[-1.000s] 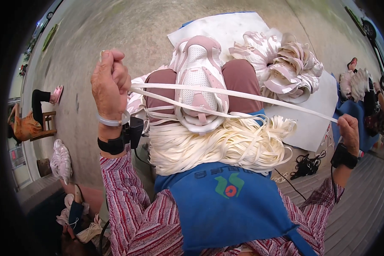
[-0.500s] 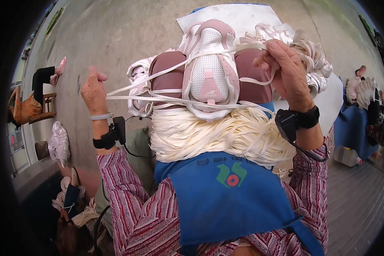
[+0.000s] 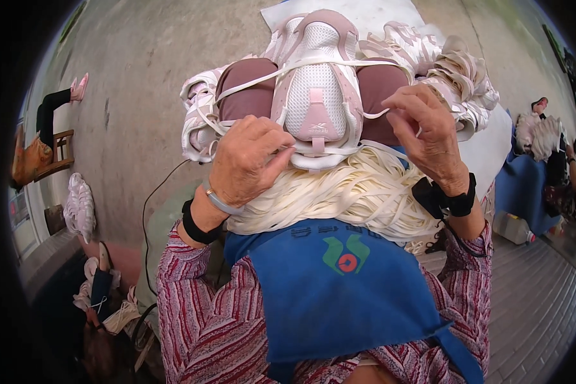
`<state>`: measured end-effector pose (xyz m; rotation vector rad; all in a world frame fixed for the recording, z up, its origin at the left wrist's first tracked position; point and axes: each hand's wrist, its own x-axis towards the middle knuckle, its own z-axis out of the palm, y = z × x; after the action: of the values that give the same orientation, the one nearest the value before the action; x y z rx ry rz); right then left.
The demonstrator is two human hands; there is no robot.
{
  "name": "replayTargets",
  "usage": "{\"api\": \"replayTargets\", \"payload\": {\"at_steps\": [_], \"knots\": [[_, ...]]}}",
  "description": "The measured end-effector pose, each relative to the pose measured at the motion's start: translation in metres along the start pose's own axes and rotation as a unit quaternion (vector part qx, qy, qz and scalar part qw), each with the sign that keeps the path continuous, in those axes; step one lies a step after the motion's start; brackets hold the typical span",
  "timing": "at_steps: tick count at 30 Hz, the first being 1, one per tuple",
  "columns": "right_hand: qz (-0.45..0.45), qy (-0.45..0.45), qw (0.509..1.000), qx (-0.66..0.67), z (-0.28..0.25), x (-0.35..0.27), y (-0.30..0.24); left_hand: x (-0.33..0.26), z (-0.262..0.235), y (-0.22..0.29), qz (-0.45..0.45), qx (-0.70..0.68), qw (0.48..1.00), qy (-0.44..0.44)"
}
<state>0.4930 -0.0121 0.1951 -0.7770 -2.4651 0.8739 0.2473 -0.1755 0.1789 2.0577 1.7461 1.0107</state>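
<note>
A white and pink mesh shoe upper (image 3: 316, 83) stands between my knees, its pink-tabbed end toward me. A flat white shoelace (image 3: 313, 62) crosses over it and hangs over both knees. My left hand (image 3: 253, 157) is closed at the shoe's lower left edge, thumb and forefinger together on a strand of lace that runs along that edge. My right hand (image 3: 425, 131) is bent beside the right knee, its fingertips pinching the lace strand that comes out of the shoe's right side. A thick bundle of cream laces (image 3: 339, 192) lies across my lap.
Stacked white and pink shoe uppers (image 3: 464, 89) sit beyond my right knee, with more uppers (image 3: 201, 121) beside the left knee. A white sheet (image 3: 483, 153) lies at the right. Another upper (image 3: 79, 208) is far left. Other people sit at both sides.
My left hand has come in from the far left to the shoe's edge, and the stretched lace strands have gone slack. My right hand has lowered slightly toward me.
</note>
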Motion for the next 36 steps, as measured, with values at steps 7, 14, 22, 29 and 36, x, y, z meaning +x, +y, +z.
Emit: {"api": "replayTargets", "payload": {"at_steps": [7, 14, 22, 29, 36], "knots": [[-0.052, -0.086, 0.987, -0.126, 0.026, -0.002, 0.009, -0.008, 0.020, 0.004, 0.038, 0.093, 0.995, -0.012], [-0.062, -0.068, 0.989, -0.116, 0.029, 0.001, 0.014, -0.014, 0.025, -0.001, 0.037, 0.099, 0.994, 0.003], [-0.039, -0.062, 0.995, -0.068, 0.022, 0.005, 0.009, -0.013, 0.023, 0.002, 0.033, 0.087, 0.996, 0.001], [-0.017, -0.051, 0.999, 0.008, 0.024, 0.014, -0.010, -0.014, 0.018, 0.000, 0.050, 0.054, 0.997, 0.011], [0.080, -0.044, 0.992, 0.083, 0.021, 0.020, -0.025, 0.010, -0.029, -0.008, -0.261, -0.263, 0.916, 0.152]]}}
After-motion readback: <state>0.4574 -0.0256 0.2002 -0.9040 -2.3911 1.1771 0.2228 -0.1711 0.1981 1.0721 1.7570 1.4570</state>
